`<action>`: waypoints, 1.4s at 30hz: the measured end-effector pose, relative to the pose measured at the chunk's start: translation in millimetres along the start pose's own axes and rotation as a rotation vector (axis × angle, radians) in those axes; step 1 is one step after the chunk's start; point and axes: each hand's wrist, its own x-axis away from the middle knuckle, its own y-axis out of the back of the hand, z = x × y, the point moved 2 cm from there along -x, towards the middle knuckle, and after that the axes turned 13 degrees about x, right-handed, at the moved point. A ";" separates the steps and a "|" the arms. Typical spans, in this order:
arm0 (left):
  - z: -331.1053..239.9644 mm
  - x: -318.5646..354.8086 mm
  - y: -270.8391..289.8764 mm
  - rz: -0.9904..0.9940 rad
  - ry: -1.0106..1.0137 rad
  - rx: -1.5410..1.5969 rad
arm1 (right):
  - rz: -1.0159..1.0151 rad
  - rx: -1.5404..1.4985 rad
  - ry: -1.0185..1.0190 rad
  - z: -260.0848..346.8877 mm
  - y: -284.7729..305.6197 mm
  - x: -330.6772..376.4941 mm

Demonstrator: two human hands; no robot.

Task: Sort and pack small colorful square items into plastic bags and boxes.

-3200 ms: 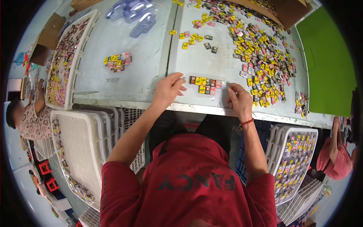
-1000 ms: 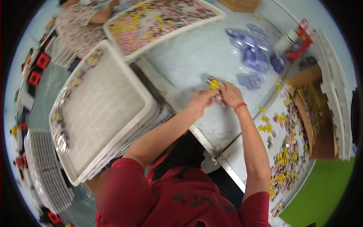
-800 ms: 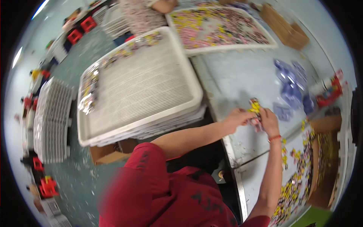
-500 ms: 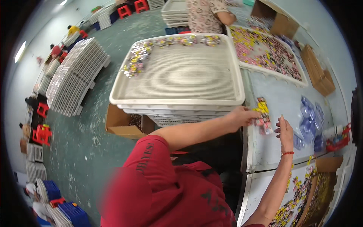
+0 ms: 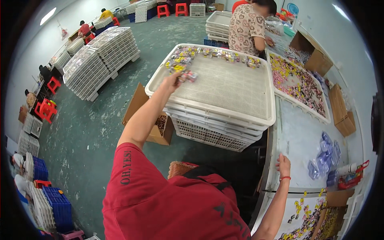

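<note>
My left hand (image 5: 172, 81) reaches over the left part of a white mesh tray (image 5: 224, 94), its fingers closed on a clear pack of small pieces (image 5: 189, 76), yellow, pink and dark. More such packs (image 5: 182, 52) lie along the tray's far and left sides, close to the held one. This tray tops a stack of white trays (image 5: 216, 132). Over the pale table on the right is my right hand (image 5: 283, 165), its fingers loosely bent and apart, with nothing visible in them. Nearest to it are bluish clear plastic shells (image 5: 325, 156).
A large white tray of loose coloured pieces (image 5: 298, 80) lies on the far table, beside cardboard boxes (image 5: 341, 110). A co-worker (image 5: 246, 30) stands beyond my tray. An open carton (image 5: 160, 130) sits below it on the floor. Stacked trays (image 5: 100, 60) stand at left.
My left hand has carried the coloured pieces from the right-hand table to the tray's left side. My right hand has drawn back toward me. The view has shifted.
</note>
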 end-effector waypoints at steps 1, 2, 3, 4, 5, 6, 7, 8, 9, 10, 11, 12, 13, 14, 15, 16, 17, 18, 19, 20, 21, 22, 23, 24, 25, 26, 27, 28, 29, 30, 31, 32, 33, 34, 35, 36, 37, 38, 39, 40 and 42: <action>-71.9 -6.6 49.6 -0.052 -0.111 -0.038 | 0.056 -0.040 0.103 18.8 -11.9 -8.1; -49.6 -18.9 45.1 -0.036 -0.066 -0.025 | 0.035 -0.037 0.030 3.9 -10.7 -5.0; -19.4 -22.5 27.8 -0.181 0.048 0.003 | -0.002 -0.028 -0.067 -14.0 -4.3 3.3; -8.5 -16.5 20.2 -0.339 0.126 0.018 | -0.021 -0.012 -0.096 -22.4 0.3 9.3; -11.9 -12.1 25.0 -0.342 0.124 0.022 | -0.023 -0.016 -0.101 -24.3 0.9 10.2; -14.0 -7.9 30.1 -0.404 0.166 0.008 | -0.024 -0.019 -0.107 -25.3 1.2 11.0; -14.1 -5.7 33.1 -0.466 0.211 -0.006 | -0.022 -0.015 -0.106 -29.0 1.4 9.1; -18.7 -6.6 38.1 -0.473 0.203 -0.004 | -0.003 -0.007 -0.093 -29.8 0.7 5.2; -21.2 -9.9 40.7 -0.470 0.220 0.030 | 0.014 0.000 -0.082 -31.3 -0.6 2.3; -22.5 -13.7 43.0 -0.466 0.240 0.064 | 0.018 0.001 -0.079 -33.7 -2.1 0.7; -25.2 -18.4 47.6 -0.472 0.232 0.065 | 0.015 -0.014 -0.080 -31.9 -3.5 -1.2; -27.7 -22.5 52.4 -0.500 0.228 0.071 | 0.011 -0.028 -0.081 -30.4 -4.8 -2.7; -31.4 -25.1 58.1 -0.529 0.223 0.078 | 0.017 -0.031 -0.074 -29.0 -6.7 -3.5; -28.0 -28.3 54.8 -0.525 0.231 0.075 | 0.004 -0.034 -0.082 -31.3 -6.2 -1.8; -25.8 -30.2 51.9 -0.501 0.238 0.069 | -0.008 -0.038 -0.088 -33.1 -6.0 -1.0; -24.7 -31.4 49.0 -0.478 0.242 0.063 | -0.011 -0.038 -0.094 -34.4 -6.0 -1.0; -20.9 -30.9 43.1 -0.475 0.251 0.060 | -0.019 -0.041 -0.094 -36.1 -5.5 0.5; -17.8 -30.6 36.8 -0.492 0.225 0.022 | -0.026 -0.045 -0.091 -36.1 -4.8 1.9; -15.2 -30.2 30.6 -0.507 0.199 -0.016 | -0.029 -0.043 -0.099 -36.4 -4.8 3.7; -15.6 -30.2 29.4 -0.507 0.199 -0.017 | -0.058 -0.036 -0.088 -33.7 -4.9 5.8; -16.1 -30.8 27.8 -0.486 0.177 -0.085 | -0.087 -0.028 -0.079 -31.6 -4.6 7.7; -15.9 -31.5 26.3 -0.464 0.156 -0.153 | -0.088 -0.028 -0.081 -31.0 -4.3 9.0; -18.3 -32.7 31.0 -0.465 0.152 -0.154 | -0.086 -0.033 -0.064 -29.5 -4.5 9.3; -22.4 -32.2 37.3 -0.474 0.095 -0.193 | -0.085 -0.037 -0.046 -27.9 -4.7 9.4; -26.7 -30.9 43.6 -0.484 0.037 -0.231 | -0.081 -0.041 -0.040 -26.2 -5.3 9.1; -32.0 -28.3 50.9 -0.492 0.025 -0.233 | -0.079 -0.045 -0.023 -23.0 -7.3 8.1; -43.2 -22.5 59.6 -0.611 -0.089 -0.554 | -0.074 -0.051 -0.002 -19.2 -9.6 6.5; -57.6 -14.0 67.9 -0.730 -0.204 -0.876 | -0.058 -0.059 0.015 -14.8 -12.6 4.4; -43.1 -10.8 49.8 -0.712 -0.183 -0.879 | -0.070 -0.048 0.003 -19.3 -11.1 6.7; -19.7 2.0 2.7 -0.748 -0.159 -0.997 | -0.103 -0.032 -0.032 -29.3 -4.9 13.7; -16.1 26.4 -35.8 -0.808 -0.165 -1.114 | -0.119 -0.031 -0.049 -35.1 -2.1 17.6; -20.2 44.5 -52.0 -0.812 -0.172 -1.111 | -0.117 -0.030 -0.038 -36.7 -2.5 16.9; -24.7 56.6 -68.0 -0.684 -0.401 -1.335 | -0.112 -0.027 -0.030 -36.2 -3.4 14.8; -24.9 61.8 -78.5 -0.531 -0.631 -1.545 | -0.111 -0.028 -0.029 -36.6 -2.6 13.3; -26.6 64.0 -77.0 -0.538 -0.639 -1.549 | -0.096 -0.014 -0.015 -34.9 -4.1 11.4; -24.1 63.2 -80.0 -0.363 -0.775 -1.790 | -0.084 0.000 -0.005 -33.8 -5.5 10.4; -21.0 61.8 -83.8 -0.165 -0.906 -2.020 | -0.084 -0.007 -0.004 -33.2 -7.7 10.1; -20.1 57.1 -84.7 -0.156 -0.906 -2.019 | -0.099 -0.021 -0.001 -31.5 -9.0 10.7; -19.6 50.7 -83.8 -0.133 -0.765 -1.997 | -0.113 -0.035 0.002 -30.0 -9.9 11.3; -19.2 45.3 -82.2 -0.111 -0.625 -1.972 | -0.116 -0.036 -0.004 -29.2 -10.6 11.4; -17.0 40.2 -77.3 -0.096 -0.509 -1.979 | -0.134 -0.039 0.007 -29.8 -10.4 13.0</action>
